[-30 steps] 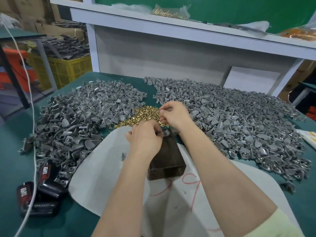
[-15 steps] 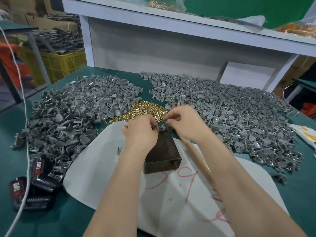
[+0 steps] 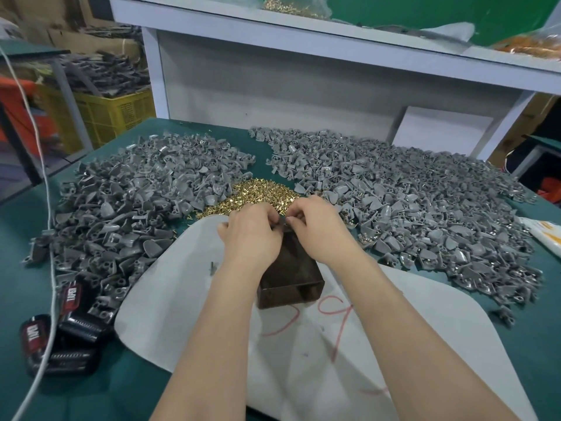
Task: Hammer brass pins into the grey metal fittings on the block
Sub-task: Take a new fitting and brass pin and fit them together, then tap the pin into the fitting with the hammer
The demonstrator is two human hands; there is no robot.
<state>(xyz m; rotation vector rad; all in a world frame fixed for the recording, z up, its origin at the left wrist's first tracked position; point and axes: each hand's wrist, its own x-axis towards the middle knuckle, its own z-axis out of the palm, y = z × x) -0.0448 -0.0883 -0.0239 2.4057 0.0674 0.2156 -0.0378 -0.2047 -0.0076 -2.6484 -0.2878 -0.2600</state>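
Apparently early: left hand (image 3: 252, 235) & right hand (image 3: 322, 233) are pinching a fitting (image 3: 281, 227) atop block (image 3: 290, 276), hammering not starting yet.

Green table (image 3: 21, 284), white sheet (image 3: 188, 293) laid on it, grey fittings (image 3: 127, 208) heaped left and right of the sheet, brass pins (image 3: 258, 192) beyond it, black cases (image 3: 60, 338) at its left corner

A: We cannot see the far end of the block (image 3: 288, 278); the left hand (image 3: 252, 235) and right hand (image 3: 321, 232) cover it.
B: And what, if anything, lies between them is too small for us to tell.
A: The near edge of the brass pins (image 3: 258, 192) hides behind them too.
B: The bag of pins (image 3: 291, 6) on the shelf (image 3: 334, 34) is cut by the top edge.
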